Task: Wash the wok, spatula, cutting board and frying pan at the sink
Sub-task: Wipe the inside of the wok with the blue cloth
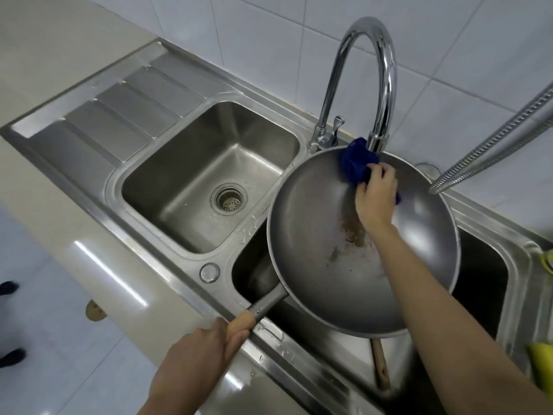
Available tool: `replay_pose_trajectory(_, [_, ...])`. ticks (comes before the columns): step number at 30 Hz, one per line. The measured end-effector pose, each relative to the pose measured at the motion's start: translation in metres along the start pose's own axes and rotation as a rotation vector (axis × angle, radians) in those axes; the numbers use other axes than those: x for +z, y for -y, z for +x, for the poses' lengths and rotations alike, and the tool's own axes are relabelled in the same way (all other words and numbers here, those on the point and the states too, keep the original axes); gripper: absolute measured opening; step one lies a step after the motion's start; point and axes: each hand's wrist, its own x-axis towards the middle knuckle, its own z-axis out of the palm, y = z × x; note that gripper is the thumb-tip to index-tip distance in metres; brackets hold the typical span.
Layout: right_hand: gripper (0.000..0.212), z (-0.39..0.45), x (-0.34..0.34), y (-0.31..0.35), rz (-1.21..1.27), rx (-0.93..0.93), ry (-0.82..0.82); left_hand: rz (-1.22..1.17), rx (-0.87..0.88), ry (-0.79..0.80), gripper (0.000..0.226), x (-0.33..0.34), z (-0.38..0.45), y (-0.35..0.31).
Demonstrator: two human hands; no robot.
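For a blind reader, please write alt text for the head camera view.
The right hand rubs a blue cloth inside a wok held over the right sink basin, under the tap. The left hand grips the wok's handle. Brown residue remains inside.

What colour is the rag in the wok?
Dark blue cloth, seen in the head view.

Over the sink (167, 223), the left hand (191, 357) grips the wok (329, 265) handle; the right hand (375, 196) presses a blue cloth (354, 163) inside the wok.
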Motion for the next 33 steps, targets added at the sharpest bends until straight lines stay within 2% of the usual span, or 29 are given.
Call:
replay_pose_trajectory(2, [0.041, -0.012, 0.012, 0.026, 0.13, -0.022, 0.06, 0.017, 0.004, 0.002, 0.077, 0.0, -0.002, -0.002])
replay_pose_trajectory(4, [0.045, -0.038, 0.025, 0.046, 0.184, -0.089, 0.209, 0.027, 0.002, 0.015, 0.066, -0.002, -0.001, -0.004])
replay_pose_trajectory(7, [0.063, -0.091, 0.031, 0.06, 0.187, -0.195, 0.42, 0.046, 0.022, 0.005, 0.051, -0.002, -0.001, -0.005])
replay_pose_trajectory(14, [0.068, -0.165, -0.013, 0.009, 0.089, -0.37, 0.688, 0.025, 0.027, 0.058, 0.062, 0.0, 0.004, 0.006])
replay_pose_trajectory(17, [0.084, -0.179, -0.046, -0.013, -0.01, -0.427, 0.77, 0.002, 0.026, 0.066, 0.061, 0.0, 0.003, 0.007])
replay_pose_trajectory(19, [0.09, -0.187, -0.068, -0.024, -0.154, -0.467, 0.75, 0.004, 0.081, 0.081, 0.058, -0.006, 0.001, 0.005])
replay_pose_trajectory(22, [0.09, -0.195, -0.097, -0.037, -0.433, -0.515, 0.72, 0.031, 0.192, 0.105, 0.039, -0.013, -0.004, -0.002])
replay_pose_trajectory(24, [0.077, -0.198, -0.109, -0.047, -0.543, -0.569, 0.681, 0.005, 0.187, 0.114, 0.036, -0.019, -0.008, -0.007])
replay_pose_trajectory(28, [0.044, -0.204, -0.141, -0.062, -0.516, -0.588, 0.547, 0.023, 0.183, 0.117, 0.041, -0.022, -0.01, -0.009])
replay_pose_trajectory(30, [0.032, -0.21, -0.159, -0.072, -0.525, -0.527, 0.434, 0.032, 0.196, 0.109, 0.045, -0.018, -0.008, -0.005])
replay_pose_trajectory(33, [0.026, -0.235, -0.193, -0.102, -0.465, -0.243, 0.184, 0.001, 0.184, 0.107, 0.067, -0.015, -0.003, 0.0])
